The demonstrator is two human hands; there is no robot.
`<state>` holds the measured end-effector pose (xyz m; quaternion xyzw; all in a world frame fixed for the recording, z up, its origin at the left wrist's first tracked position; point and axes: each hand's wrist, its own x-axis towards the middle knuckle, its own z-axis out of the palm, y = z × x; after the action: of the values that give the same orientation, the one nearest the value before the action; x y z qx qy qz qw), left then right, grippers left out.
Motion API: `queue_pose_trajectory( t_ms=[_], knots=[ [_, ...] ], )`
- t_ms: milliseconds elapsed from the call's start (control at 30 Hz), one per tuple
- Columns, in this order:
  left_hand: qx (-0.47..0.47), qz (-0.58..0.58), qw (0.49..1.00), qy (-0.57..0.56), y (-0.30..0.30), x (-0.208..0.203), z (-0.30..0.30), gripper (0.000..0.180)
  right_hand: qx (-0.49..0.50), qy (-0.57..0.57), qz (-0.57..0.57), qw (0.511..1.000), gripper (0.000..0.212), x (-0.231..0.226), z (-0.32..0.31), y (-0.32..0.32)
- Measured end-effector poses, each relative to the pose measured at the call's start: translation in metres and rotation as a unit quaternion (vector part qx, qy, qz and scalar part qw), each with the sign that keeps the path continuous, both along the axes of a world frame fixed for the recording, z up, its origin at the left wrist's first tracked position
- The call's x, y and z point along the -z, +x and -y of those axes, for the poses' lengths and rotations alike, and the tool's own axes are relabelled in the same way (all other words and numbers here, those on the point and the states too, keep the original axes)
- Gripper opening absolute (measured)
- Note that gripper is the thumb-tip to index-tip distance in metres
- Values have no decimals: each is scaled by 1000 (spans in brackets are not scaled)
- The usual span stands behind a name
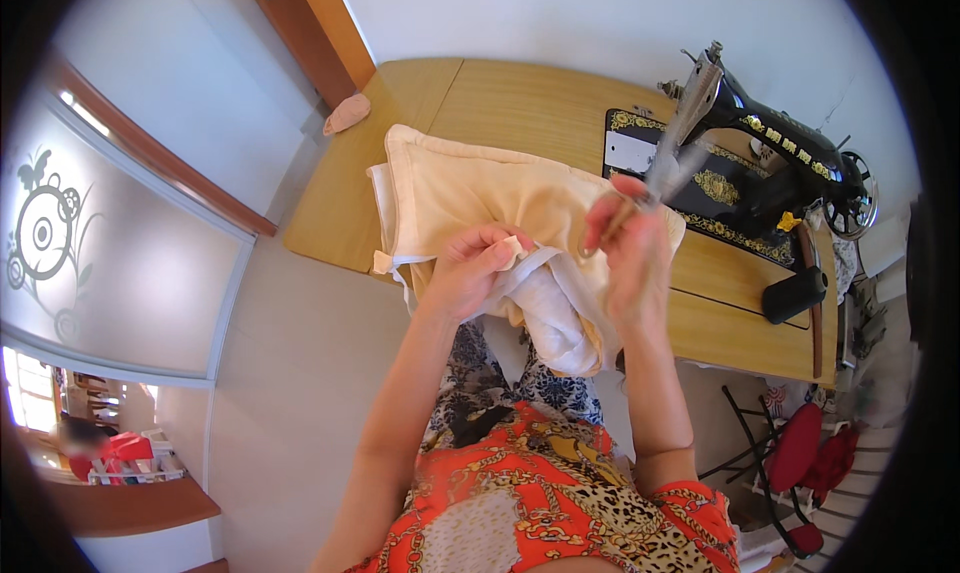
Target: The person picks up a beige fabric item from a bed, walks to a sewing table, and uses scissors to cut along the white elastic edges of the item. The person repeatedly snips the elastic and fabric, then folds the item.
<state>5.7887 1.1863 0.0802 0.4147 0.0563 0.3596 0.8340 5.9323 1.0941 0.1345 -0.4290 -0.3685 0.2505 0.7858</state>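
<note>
A pale cream cloth piece, with thick seamed edges, lies over the front of the wooden table and hangs off toward my lap. My left hand pinches its edge between thumb and fingers, a small cream tab showing at the fingertips. Below that hand droops a white fabric part, partly rolled and bunched. Raised above the right side of the cloth, my right hand is closed round the handles of a pair of scissors. Motion smears the scissors, whose blades point up and away, apart from the cloth.
A black sewing machine with gold decoration stands at the table's right. A black thread spool is near the right front edge. A small pink item rests at the far left corner. A red-seated folding chair is lower right.
</note>
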Motion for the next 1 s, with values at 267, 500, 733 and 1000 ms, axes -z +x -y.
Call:
queue_pose_trajectory(
  t_ms=[267,500,733,1000],
  knots=[
    [10,-48,999,14,-5,-3,0,10,-364,-265,-46,892,54,-6,77,-13],
    [-7,-56,998,21,-6,6,-3,11,-403,-261,-22,877,50,20,69,-15],
    [7,-51,999,7,-7,6,-5,10,-405,-256,-25,877,50,27,66,-18],
    [-6,-22,999,26,-3,0,-1,10,-403,-251,-36,879,49,27,65,-19]
  ],
)
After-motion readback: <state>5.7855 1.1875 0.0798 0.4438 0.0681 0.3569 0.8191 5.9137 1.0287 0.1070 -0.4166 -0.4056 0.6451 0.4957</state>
